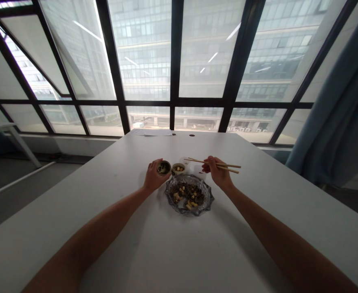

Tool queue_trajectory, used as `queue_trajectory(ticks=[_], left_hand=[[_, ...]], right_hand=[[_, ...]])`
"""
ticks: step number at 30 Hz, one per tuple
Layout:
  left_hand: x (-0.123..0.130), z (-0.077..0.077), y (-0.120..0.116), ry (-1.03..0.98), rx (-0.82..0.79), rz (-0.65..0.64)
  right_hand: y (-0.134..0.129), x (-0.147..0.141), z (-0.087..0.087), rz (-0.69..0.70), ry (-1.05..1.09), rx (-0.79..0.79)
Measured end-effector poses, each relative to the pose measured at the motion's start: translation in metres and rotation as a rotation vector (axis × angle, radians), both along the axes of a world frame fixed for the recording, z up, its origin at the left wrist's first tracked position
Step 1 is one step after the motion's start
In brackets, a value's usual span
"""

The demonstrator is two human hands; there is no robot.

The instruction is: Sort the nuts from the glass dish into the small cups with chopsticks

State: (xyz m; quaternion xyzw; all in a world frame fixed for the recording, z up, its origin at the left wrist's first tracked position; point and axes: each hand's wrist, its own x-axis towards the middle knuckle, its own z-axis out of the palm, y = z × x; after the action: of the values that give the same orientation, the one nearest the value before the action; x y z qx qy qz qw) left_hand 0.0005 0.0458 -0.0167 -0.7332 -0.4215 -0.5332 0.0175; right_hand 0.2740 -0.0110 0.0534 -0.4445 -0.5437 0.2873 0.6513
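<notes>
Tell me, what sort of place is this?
It looks like an office or meeting room, though I can't be certain. There's a long white table, a wall of tall black-framed glass windows, and a large pale multi-storey building outside.

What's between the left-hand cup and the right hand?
Head view: a second cup close beside it, then whitish items too unclear to identify; chopsticks from the right hand extend into that stretch.
</notes>
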Motion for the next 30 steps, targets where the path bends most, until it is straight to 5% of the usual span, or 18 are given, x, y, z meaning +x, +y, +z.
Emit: queue_trajectory(ticks=[4,8,14,21,30], left_hand=[[-0.001,-0.004,0.004,0.0,-0.021,0.02],[-0.001,-0.008,0.008,-0.033,-0.066,0.043],[-0.002,-0.011,0.011,-0.085,-0.116,0.043],[0.0,-0.01,0.01,-0.106,-0.172,0.02],[-0.001,-0.015,0.014,-0.104,-0.203,0.009]], right_hand=[[-0.011,0.003,0.021,-0.037,0.004,0.017],[-0.025,0.003,0.038,0.108,-0.105,-0.057],[-0.035,-0.006,0.041,0.359,-0.284,-0.208],[-0.043,-0.016,0.038,0.488,-0.391,-0.245],[-0.043,-0.014,0.04,0.307,-0.356,-0.147]])
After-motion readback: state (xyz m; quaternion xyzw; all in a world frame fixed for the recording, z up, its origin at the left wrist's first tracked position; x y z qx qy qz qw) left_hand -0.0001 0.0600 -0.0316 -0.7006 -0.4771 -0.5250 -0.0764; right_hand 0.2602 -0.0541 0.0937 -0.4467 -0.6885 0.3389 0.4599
